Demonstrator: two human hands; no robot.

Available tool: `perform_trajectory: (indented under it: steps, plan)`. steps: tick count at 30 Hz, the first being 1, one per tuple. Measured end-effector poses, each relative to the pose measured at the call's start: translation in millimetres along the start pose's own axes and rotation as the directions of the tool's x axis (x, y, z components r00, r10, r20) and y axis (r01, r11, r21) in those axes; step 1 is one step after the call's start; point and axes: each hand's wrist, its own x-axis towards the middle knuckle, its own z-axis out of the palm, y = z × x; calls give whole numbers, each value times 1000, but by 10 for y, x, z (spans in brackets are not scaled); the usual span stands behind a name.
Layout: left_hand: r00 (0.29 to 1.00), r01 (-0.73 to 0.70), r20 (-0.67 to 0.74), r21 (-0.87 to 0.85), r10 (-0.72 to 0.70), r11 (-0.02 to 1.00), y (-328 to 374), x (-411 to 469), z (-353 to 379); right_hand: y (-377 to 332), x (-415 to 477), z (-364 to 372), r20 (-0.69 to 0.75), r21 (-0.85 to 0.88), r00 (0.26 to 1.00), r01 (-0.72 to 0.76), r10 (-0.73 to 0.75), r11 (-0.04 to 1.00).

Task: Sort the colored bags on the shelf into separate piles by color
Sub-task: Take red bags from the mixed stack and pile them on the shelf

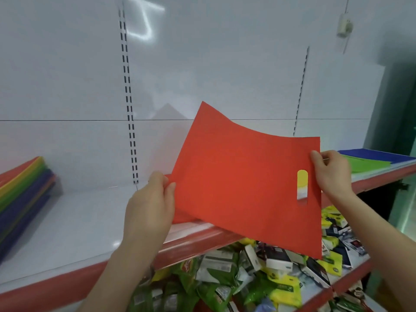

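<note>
Both of my hands are on one red bag [243, 183], which I hold flat and slightly bowed above the front of the white shelf [67, 221]. My left hand [148, 203] pinches the bag's left edge, thumb on top and the other fingers hidden underneath. My right hand [333, 174] pinches the right edge, thumb on the red face, just beside the oval handle cutout [302, 185]; yellow and white show through that slot. The bag's far corner tilts up toward the white back panel [202, 64], and its near corner hangs out past the shelf's red front edge [67, 282]. A strip of red shows under the bag's left side on the shelf, but I cannot tell whether it is another bag.

Far to the left on the same shelf lies a mixed stack [24, 194] with red, orange, yellow, green and blue-purple layers, well apart from my hands. On the right end of the shelf, beyond my right hand, a green bag [369, 164] lies flat with a blue bag [378, 154] just behind it.

Below, the lower shelf holds a jumble of green, yellow and white packets [247, 278]
</note>
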Motion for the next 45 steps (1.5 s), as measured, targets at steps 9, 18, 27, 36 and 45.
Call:
perform_trajectory:
  steps: [9,18,27,36,45]
  plan:
    - [999,1,-42,96,3,995,-125,238,181,115,410,628,49,-64,998,38,-35,997]
    - [984,174,-81,289,-157,942,-190,202,330,17,791,1269,233,-48,963,149,-134,988]
    - [900,333,-47,714,-432,616,-51,67,554,-5,872,1828,519,-158,801,434,-299,887]
    - [866,341,-61,798,-497,496,20,71,649,147,743,2074,647,-227,679,605,-346,763]
    - [866,316,-47,823,-497,473,11,85,651,270,673,2135,739,-319,613,684,-279,657]
